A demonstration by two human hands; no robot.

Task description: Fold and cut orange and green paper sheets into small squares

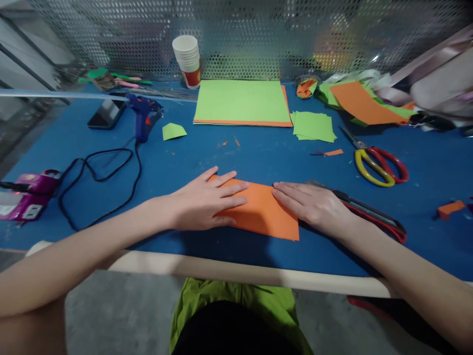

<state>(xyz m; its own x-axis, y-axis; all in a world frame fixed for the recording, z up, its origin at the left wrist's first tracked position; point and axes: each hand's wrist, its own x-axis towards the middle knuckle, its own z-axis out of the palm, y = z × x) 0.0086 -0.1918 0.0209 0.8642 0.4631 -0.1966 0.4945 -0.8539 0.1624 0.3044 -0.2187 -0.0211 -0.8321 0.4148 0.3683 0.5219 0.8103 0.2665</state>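
An orange paper piece point(264, 209), seemingly folded or doubled, lies flat on the blue table near its front edge. My left hand point(207, 199) rests on the paper's left part, palm down with the fingers spread. At the paper's upper right corner, my right hand point(312, 202) presses down with its fingers held together, straight and flat. Beside and partly under my right forearm lies a black and red tool point(373, 214), its near end hidden by the hand.
Yellow-red scissors point(382, 167), green squares point(314, 126) and a green sheet stack point(242, 101) lie beyond the hands. Stacked cups point(188, 61) stand at the back. A blue glue gun point(140, 116), its black cable point(138, 167) and a purple power block point(31, 195) are left.
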